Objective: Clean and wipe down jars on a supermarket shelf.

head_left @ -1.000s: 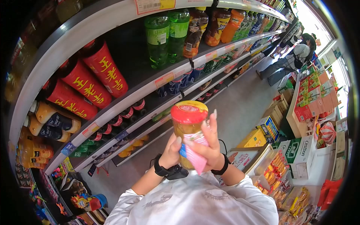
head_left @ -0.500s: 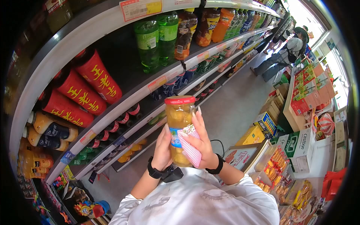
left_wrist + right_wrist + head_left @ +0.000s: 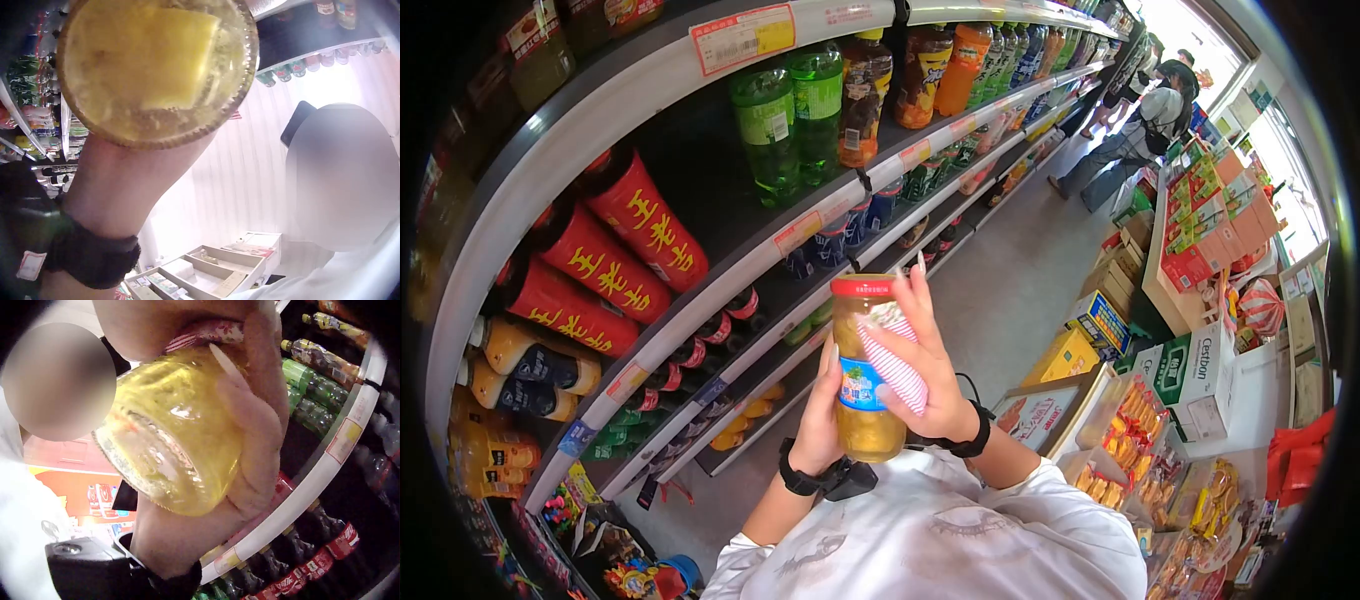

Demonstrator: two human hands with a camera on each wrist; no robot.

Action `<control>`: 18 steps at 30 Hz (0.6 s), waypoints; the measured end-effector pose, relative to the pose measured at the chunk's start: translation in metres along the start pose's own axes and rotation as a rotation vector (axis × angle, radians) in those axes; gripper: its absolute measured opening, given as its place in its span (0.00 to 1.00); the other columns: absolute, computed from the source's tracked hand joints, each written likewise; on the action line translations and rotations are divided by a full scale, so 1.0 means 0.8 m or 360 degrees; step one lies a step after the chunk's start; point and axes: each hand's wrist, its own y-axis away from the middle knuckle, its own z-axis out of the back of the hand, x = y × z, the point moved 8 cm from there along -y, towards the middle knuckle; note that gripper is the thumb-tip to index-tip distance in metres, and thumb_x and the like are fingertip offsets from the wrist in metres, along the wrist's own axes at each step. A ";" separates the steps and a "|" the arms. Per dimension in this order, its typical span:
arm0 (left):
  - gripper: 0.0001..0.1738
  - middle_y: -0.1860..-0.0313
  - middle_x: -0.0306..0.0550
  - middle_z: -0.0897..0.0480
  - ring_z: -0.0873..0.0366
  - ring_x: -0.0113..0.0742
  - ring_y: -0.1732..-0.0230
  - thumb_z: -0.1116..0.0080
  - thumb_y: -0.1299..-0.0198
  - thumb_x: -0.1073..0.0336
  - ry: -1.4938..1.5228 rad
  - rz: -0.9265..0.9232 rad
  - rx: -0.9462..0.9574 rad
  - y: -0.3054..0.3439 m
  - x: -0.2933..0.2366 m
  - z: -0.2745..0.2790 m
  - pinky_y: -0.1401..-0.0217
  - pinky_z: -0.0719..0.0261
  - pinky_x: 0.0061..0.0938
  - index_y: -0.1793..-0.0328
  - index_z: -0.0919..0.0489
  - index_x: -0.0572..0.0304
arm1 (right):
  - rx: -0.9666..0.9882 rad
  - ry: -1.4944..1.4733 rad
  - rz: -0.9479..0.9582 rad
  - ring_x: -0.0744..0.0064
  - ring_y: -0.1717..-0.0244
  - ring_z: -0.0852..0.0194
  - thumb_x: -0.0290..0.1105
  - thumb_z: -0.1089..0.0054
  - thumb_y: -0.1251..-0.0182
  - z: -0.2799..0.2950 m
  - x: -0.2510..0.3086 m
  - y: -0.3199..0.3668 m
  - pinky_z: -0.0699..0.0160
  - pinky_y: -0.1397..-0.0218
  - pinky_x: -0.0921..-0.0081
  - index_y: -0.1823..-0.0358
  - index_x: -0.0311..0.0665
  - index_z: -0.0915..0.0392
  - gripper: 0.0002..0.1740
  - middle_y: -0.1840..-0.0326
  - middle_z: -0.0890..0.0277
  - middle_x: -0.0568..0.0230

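Observation:
In the head view, a glass jar point(image 3: 870, 435) of yellow fruit pieces, with a red lid point(image 3: 862, 287) and a blue label point(image 3: 860, 384), stands upright before the chest. My left hand point(image 3: 814, 425) grips it from the left side. My right hand point(image 3: 940, 390) holds a pink-and-white striped cloth point(image 3: 900, 365) with a flowered patch against the jar's right side. From the left wrist, the round jar base point(image 3: 150, 69) fills the upper part. In the right wrist view, the tilted jar point(image 3: 187, 419) sits among the fingers, with the cloth point(image 3: 209, 334) above it.
Drink shelves point(image 3: 730, 260) curve along the left, holding red bottles point(image 3: 645, 220) and green bottles point(image 3: 765, 135). Boxes point(image 3: 1200, 385) and packaged snacks point(image 3: 1140, 440) line the right side. People point(image 3: 1130, 140) stand far down the aisle point(image 3: 1000, 270).
The jar has turned from lid tilted towards the camera to upright, and its blue label now faces the camera. The cloth stays on its right side. The view has shifted slightly.

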 end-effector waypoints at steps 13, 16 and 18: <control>0.38 0.33 0.49 0.33 0.34 0.40 0.34 0.72 0.32 0.38 -0.0023 -0.0083 -0.0126 -0.003 -0.011 0.019 0.31 0.39 0.33 0.26 0.45 0.59 | 0.0508 0.0278 0.0196 0.35 0.25 0.62 0.38 0.31 0.53 -0.044 0.011 0.053 0.54 0.28 0.41 0.47 0.46 0.23 0.28 0.27 0.43 0.57; 0.39 0.32 0.48 0.34 0.36 0.39 0.32 0.74 0.32 0.37 -0.0089 -0.0121 -0.0152 -0.002 -0.004 0.018 0.30 0.41 0.33 0.26 0.44 0.58 | 0.0311 0.0253 0.0141 0.34 0.24 0.63 0.35 0.31 0.55 -0.028 -0.001 0.028 0.53 0.28 0.43 0.47 0.46 0.23 0.28 0.26 0.45 0.53; 0.39 0.31 0.47 0.35 0.38 0.39 0.31 0.74 0.32 0.37 -0.0110 -0.0092 -0.0164 0.001 0.000 0.015 0.29 0.43 0.33 0.26 0.45 0.59 | 0.0279 0.0273 0.0111 0.32 0.24 0.67 0.33 0.31 0.55 -0.019 -0.013 0.012 0.57 0.27 0.44 0.47 0.45 0.22 0.28 0.25 0.49 0.49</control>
